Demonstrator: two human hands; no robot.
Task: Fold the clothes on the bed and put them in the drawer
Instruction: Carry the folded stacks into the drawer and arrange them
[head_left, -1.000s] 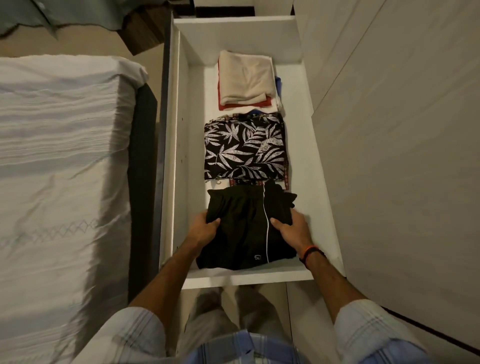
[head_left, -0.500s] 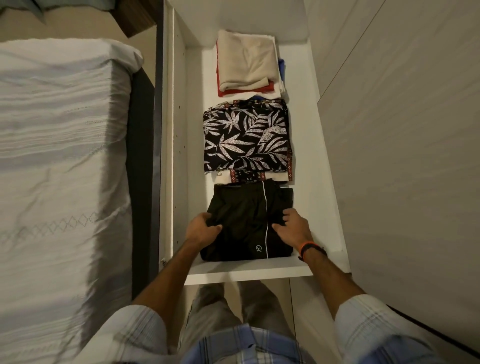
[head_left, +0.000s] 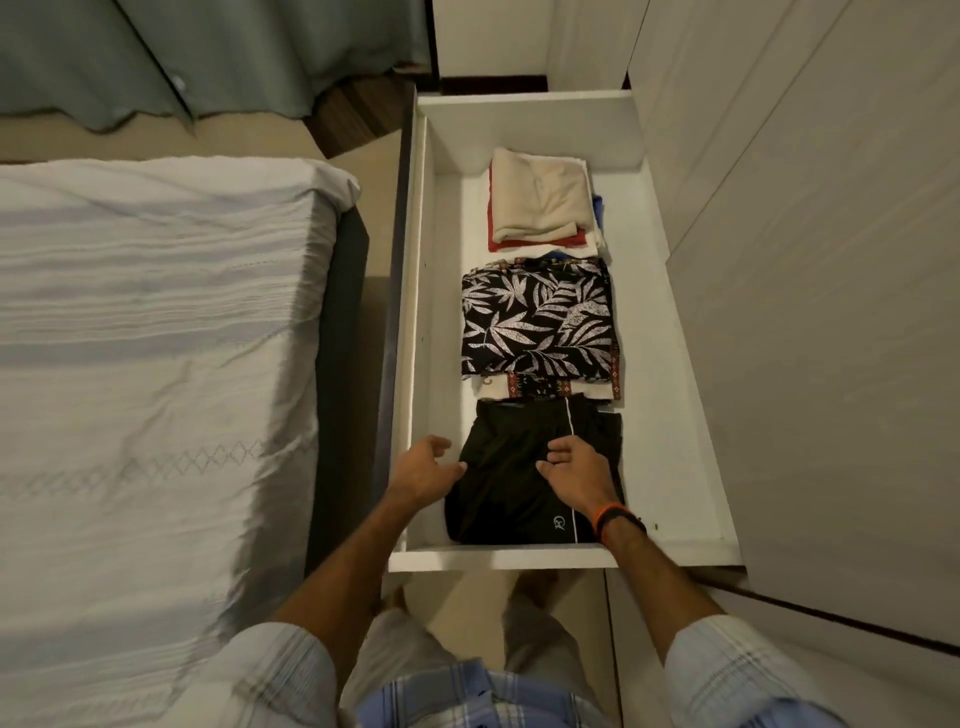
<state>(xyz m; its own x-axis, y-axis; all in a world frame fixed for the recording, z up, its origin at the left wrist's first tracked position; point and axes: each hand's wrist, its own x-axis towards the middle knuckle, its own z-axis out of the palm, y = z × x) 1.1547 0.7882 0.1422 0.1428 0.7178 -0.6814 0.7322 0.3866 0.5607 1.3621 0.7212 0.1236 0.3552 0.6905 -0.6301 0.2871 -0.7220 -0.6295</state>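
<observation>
at near end of white drawer (head_left: 670, 332): folded black shorts (head_left: 514, 483) flat on floor. r hand (head_left: 576, 470) over them, fingers loosely spread; l hand (head_left: 423, 467) at left edge, fingers curled, gripping nothing. leaf-print stack (head_left: 537, 319) just behind.

Dim, warm indoor light, brightest on the white drawer (head_left: 670, 332) interior at 12 to 1 o'clock. Soft shadow across the bed (head_left: 156, 364) from 7 toward 9 o'clock, darker along its edge. Slight motion blur on the left hand (head_left: 426, 470) and on the legs at 6 o'clock. Wide-angle bending of straight lines at 3 and 9 o'clock. No glare; black fabric nearly detail-free.
</observation>
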